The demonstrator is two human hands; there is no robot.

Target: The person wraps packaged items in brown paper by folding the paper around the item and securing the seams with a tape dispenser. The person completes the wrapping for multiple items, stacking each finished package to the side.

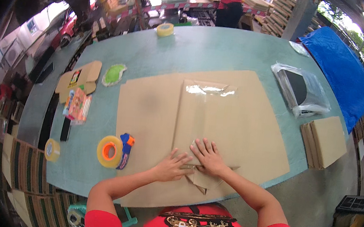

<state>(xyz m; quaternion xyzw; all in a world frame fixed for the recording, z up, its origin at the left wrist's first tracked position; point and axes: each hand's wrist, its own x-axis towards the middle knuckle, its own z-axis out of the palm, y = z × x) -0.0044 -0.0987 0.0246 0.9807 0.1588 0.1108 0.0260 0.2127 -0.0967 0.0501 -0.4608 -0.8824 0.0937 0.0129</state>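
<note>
A flattish brown cardboard box (220, 121) lies in front of me on a larger brown cardboard sheet (146, 123). Shiny clear tape runs across the box's far end. At its near end, loose flaps (210, 183) stick out, partly folded and creased. My right hand (207, 157) rests flat on the box beside these flaps, fingers spread. Just left of it, my left hand (171, 167) touches the near left corner with its fingers stretched out. Neither hand grips anything. To the left of the box lies a tape dispenser (119, 151), blue and orange, with a big clear roll.
The green table (223, 47) also carries tape rolls (165, 29), a colourful small carton (77, 105), a green-centred patch (114, 74), a plastic-wrapped dark item (300, 90) and stacked folded cardboard (324, 142). A blue tarp (339, 71) hangs right; a person (230, 6) stands beyond.
</note>
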